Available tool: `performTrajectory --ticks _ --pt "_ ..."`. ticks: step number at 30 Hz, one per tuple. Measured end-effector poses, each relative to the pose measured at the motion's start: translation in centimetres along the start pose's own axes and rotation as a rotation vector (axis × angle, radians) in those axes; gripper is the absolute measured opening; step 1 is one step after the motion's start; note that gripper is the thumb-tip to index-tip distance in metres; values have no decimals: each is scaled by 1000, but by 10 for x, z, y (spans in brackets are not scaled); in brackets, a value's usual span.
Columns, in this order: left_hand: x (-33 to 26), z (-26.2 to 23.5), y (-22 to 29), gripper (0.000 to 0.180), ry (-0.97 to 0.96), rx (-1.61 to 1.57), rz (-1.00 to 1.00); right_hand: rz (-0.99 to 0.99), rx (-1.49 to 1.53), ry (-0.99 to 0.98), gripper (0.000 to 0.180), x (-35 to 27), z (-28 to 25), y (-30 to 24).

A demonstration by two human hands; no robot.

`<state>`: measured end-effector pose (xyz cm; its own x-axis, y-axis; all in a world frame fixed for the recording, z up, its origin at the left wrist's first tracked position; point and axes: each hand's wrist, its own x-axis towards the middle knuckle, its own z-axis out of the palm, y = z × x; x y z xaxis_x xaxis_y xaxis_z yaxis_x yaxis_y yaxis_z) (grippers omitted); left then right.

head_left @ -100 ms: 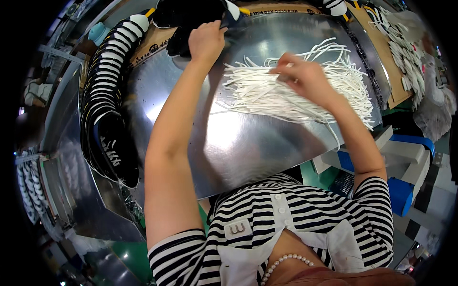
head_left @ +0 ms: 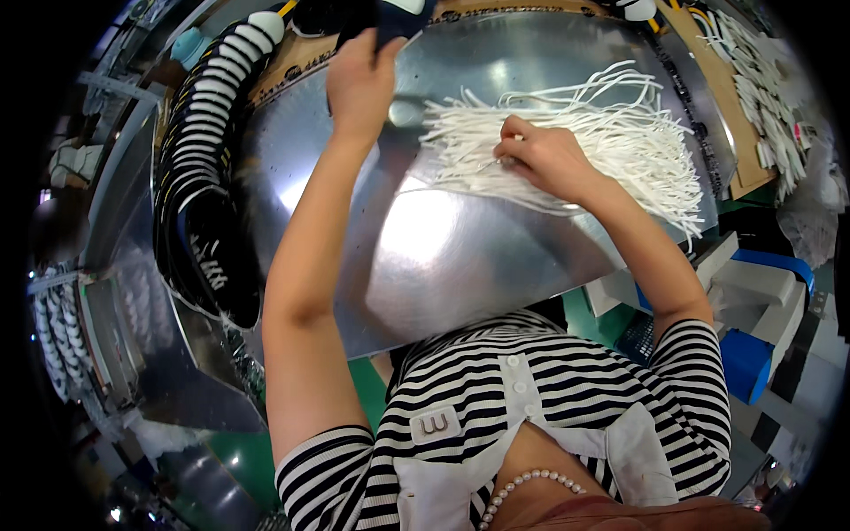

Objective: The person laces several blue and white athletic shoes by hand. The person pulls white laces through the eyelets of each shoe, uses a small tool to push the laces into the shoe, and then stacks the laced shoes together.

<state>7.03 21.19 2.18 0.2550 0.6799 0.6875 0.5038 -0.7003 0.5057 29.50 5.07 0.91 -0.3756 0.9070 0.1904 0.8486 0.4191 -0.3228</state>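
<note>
Left hand (head_left: pixel 359 84) fingers closed on dark shoe (head_left: pixel 398 18) at far worktop (head_left: pixel 416 257) edge, right hand (head_left: pixel 544 159) pinching white laces (head_left: pixel 602 146) piled far right, shoe row (head_left: pixel 208 168) left

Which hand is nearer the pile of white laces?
Right. The right hand rests on the pile of white laces; the left hand grips a dark shoe beside it.
</note>
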Motion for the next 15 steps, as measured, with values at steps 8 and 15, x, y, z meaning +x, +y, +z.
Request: performTrajectory --ticks 8,15 --pt "-164 -158 63 45 -174 -1757 -609 147 505 174 20 8 4 2" --pt "-265 -161 74 22 -384 -879 -1357 138 666 497 18 -6 -107 -50"
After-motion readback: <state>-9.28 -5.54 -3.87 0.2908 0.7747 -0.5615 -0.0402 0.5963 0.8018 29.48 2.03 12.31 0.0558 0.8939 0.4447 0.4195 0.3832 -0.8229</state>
